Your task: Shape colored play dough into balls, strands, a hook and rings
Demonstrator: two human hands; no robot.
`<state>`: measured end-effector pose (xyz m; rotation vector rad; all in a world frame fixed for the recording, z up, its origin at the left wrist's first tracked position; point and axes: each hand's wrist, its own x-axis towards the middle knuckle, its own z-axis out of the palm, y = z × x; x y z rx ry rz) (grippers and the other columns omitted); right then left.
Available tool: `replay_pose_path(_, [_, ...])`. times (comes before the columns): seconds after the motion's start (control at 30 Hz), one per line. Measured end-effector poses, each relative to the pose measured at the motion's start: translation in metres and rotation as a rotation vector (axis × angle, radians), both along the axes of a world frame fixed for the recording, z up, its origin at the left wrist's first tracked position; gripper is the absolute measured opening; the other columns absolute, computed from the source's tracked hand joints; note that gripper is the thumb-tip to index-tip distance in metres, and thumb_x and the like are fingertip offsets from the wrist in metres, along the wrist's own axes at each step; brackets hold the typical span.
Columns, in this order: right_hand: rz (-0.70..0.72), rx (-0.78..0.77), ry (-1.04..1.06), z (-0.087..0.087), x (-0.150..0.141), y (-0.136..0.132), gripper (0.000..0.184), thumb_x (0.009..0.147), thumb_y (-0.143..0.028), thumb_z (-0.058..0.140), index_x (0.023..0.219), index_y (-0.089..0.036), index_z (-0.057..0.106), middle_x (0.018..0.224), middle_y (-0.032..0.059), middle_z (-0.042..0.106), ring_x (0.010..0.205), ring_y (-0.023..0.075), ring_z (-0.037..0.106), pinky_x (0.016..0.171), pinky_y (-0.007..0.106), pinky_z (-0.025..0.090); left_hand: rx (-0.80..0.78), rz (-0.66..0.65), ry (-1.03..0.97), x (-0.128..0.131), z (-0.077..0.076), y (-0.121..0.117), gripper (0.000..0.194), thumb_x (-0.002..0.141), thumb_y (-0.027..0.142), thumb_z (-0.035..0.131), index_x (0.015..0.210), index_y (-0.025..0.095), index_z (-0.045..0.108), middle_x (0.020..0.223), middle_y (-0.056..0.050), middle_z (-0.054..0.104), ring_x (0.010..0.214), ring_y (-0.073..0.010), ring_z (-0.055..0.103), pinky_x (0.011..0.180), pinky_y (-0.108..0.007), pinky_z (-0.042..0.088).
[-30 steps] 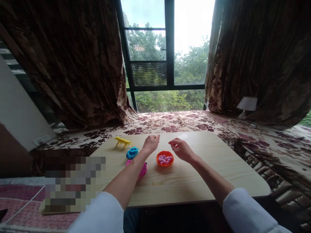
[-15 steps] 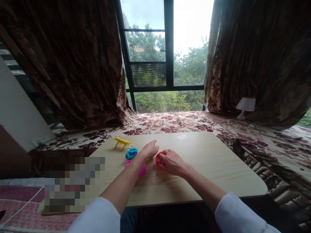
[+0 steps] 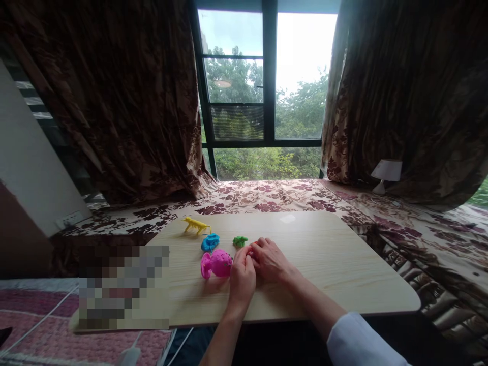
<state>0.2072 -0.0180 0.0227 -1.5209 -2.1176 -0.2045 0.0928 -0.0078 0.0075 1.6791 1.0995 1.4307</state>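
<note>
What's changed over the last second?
The left hand came back toward the person, the right hand moved left and nearer; both now meet at the bowl, mostly hiding it, so the grip is unclear. A green piece now shows beyond them. The pink piece is uncovered. Yellow and blue pieces stayed put.

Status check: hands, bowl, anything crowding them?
Left hand and right hand meet at orange bowl; grip unclear. Bowl mostly hidden by them. Pink figure close beside left hand, green figure just beyond.
</note>
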Motion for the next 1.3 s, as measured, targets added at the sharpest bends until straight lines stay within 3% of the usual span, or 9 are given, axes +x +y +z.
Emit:
replay_pose_path(0.2, [0.045, 0.048, 0.029, -0.005, 0.000, 0.001, 0.021, 0.083, -0.035, 0.046, 0.092, -0.017, 0.053, 0.089, 0.0054, 0.051, 0.085, 0.0176, 0.044, 0.079, 0.031, 0.034, -0.125, 0.011, -0.042, -0.005, 0.001, -0.004, 0.034, 0.076, 0.014, 0.038, 0.106, 0.013, 0.056, 0.110, -0.010, 0.058, 0.103, -0.0202, 0.053, 0.092, -0.034, 0.039])
replay_pose_path(0.47, [0.032, 0.032, 0.033, -0.003, -0.002, -0.001, 0.016, 0.083, -0.032, 0.049, 0.085, -0.018, 0.055, 0.088, 0.0047, 0.051, 0.083, 0.0163, 0.045, 0.077, 0.029, 0.036, -0.063, 0.002, 0.051, -0.003, -0.009, -0.003, 0.046, 0.076, 0.010, 0.035, 0.121, 0.018, 0.043, 0.112, -0.007, 0.058, 0.106, -0.0159, 0.051, 0.093, -0.030, 0.039])
replay_pose_path(0.77, [-0.024, 0.030, 0.036, -0.002, -0.004, -0.004, 0.007, 0.083, -0.023, 0.047, 0.086, -0.017, 0.051, 0.082, 0.0031, 0.053, 0.077, 0.0149, 0.048, 0.072, 0.026, 0.038, -0.062, 0.037, 0.170, -0.001, -0.002, -0.009, 0.053, 0.073, 0.007, 0.035, 0.126, 0.018, 0.034, 0.110, -0.007, 0.058, 0.103, -0.0146, 0.053, 0.089, -0.026, 0.041])
replay_pose_path(1.0, [-0.121, 0.043, 0.024, -0.004, -0.003, -0.003, 0.021, 0.089, -0.031, 0.040, 0.082, -0.017, 0.054, 0.083, 0.0042, 0.053, 0.071, 0.0130, 0.050, 0.065, 0.023, 0.038, -0.056, 0.069, 0.242, 0.000, 0.001, -0.013, 0.054, 0.072, 0.008, 0.036, 0.126, 0.016, 0.032, 0.108, -0.008, 0.059, 0.103, -0.0168, 0.052, 0.091, -0.030, 0.038])
replay_pose_path(1.3, [-0.100, 0.036, 0.001, -0.001, -0.002, -0.007, 0.022, 0.086, -0.036, 0.045, 0.081, -0.017, 0.055, 0.084, 0.0052, 0.055, 0.077, 0.0153, 0.050, 0.072, 0.026, 0.039, -0.072, 0.073, 0.238, -0.002, -0.002, -0.011, 0.056, 0.073, 0.009, 0.037, 0.128, 0.019, 0.029, 0.108, -0.006, 0.060, 0.104, -0.0168, 0.053, 0.090, -0.029, 0.040])
